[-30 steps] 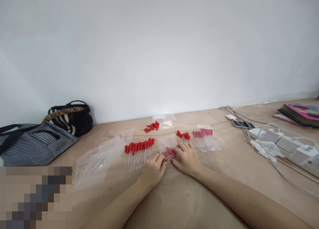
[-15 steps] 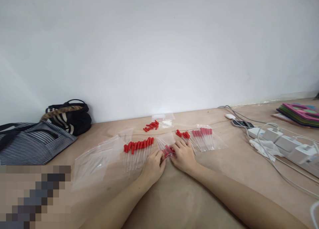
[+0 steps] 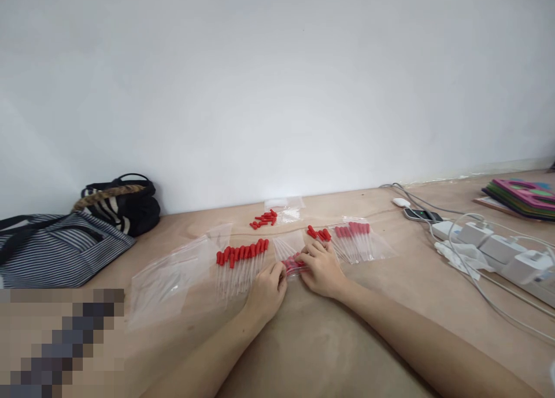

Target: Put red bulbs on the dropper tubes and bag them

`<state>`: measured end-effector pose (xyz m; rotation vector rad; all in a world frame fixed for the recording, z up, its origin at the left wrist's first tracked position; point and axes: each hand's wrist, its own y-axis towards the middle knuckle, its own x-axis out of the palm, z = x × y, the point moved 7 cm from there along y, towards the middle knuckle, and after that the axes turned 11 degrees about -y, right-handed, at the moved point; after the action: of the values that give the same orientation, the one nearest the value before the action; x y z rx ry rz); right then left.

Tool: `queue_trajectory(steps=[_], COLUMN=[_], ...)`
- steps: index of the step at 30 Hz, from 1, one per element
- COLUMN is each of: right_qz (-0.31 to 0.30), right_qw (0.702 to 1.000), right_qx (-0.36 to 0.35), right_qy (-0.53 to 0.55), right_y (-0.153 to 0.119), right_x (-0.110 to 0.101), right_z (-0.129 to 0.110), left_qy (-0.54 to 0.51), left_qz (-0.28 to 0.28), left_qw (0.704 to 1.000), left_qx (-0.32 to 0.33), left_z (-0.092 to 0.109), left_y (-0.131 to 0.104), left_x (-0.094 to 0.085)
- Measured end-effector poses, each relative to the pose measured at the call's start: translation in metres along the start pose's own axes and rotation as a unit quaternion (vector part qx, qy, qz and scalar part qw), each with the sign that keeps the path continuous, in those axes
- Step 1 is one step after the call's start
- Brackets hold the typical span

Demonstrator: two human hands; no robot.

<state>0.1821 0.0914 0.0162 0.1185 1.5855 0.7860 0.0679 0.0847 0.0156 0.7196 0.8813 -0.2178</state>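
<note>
Between my hands lies a clear plastic bag (image 3: 289, 241) with red-capped droppers inside, its near edge towards me. My left hand (image 3: 269, 285) pinches the bag's near left corner. On the bag's right side rests my right hand (image 3: 321, 269), fingers bent and closed on the edge. To the left is a row of red-capped droppers (image 3: 243, 253). At the right, a second filled bag (image 3: 358, 242) lies beside a few loose red caps (image 3: 318, 233). Further back sit more red caps (image 3: 264, 218) and a bag of clear tubes (image 3: 289, 214).
Flat clear bags (image 3: 173, 276) lie on the wooden table (image 3: 329, 352) at left. Behind them are a striped bag (image 3: 65, 250) and a black bag (image 3: 145, 210). On the right are a power strip with chargers (image 3: 503, 245), cables, a phone (image 3: 422, 215) and stacked coloured sheets (image 3: 522, 197).
My right hand's fingers have shifted slightly along the bag's edge. My left hand stays at its corner. The view has moved very slightly.
</note>
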Motion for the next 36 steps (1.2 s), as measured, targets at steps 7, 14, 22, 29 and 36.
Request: queue_trajectory(steps=[7,14,22,29,36], right_qz=[0.040,0.048,0.002,0.047,0.150], right_qw=[0.996,0.998,0.998,0.990,0.967], right_qx=[-0.053,-0.047,-0.024,-0.105,-0.199], right_qy=[0.056,0.019,0.062,0.075,-0.046], right_y=[0.003,0.009,-0.001,-0.024,-0.028], right_x=[-0.001,0.002,0.001,-0.014,-0.028], right_z=[-0.013,-0.019,0.005,0.017,0.004], left_qy=[-0.008,-0.007,-0.003,0.022,0.024], left_qz=[0.020,0.017,0.002,-0.042,-0.022], left_qw=[0.999,0.999,1.000,0.998,0.998], left_qx=[0.026,0.043,0.030,0.029,0.047], left_z=[0.001,0.006,0.002,0.001,0.004], left_y=[-0.002,-0.003,-0.003,-0.005,-0.006], left_x=[-0.002,-0.003,-0.004,-0.002,-0.008])
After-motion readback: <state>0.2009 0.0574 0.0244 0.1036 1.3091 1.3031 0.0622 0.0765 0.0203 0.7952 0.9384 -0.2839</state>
